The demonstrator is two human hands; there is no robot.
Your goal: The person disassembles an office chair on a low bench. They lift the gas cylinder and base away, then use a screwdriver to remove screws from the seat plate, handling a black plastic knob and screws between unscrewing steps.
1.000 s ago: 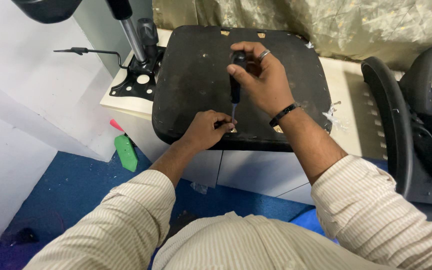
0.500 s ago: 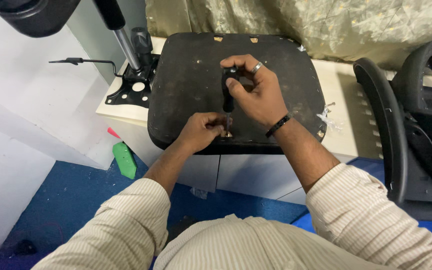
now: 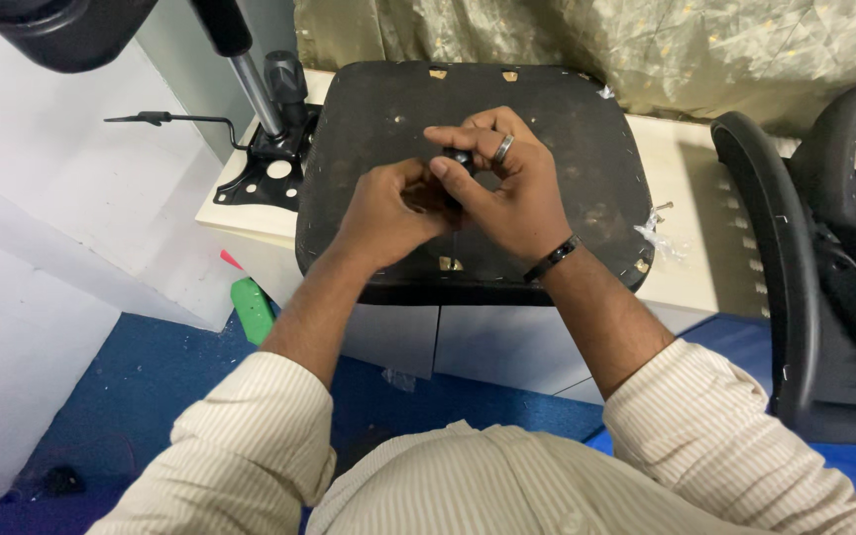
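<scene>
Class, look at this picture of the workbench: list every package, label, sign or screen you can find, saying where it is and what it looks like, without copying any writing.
No package, label, sign or screen shows in this view. The black seat pad, the white cabinet top and the metal bracket plate all look unmarked.

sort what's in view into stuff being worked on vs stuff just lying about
In hand: black tool handle held by left hand and right hand, over the upturned seat base.

Lying about: metal chair mechanism, black armrests, green object.
</scene>
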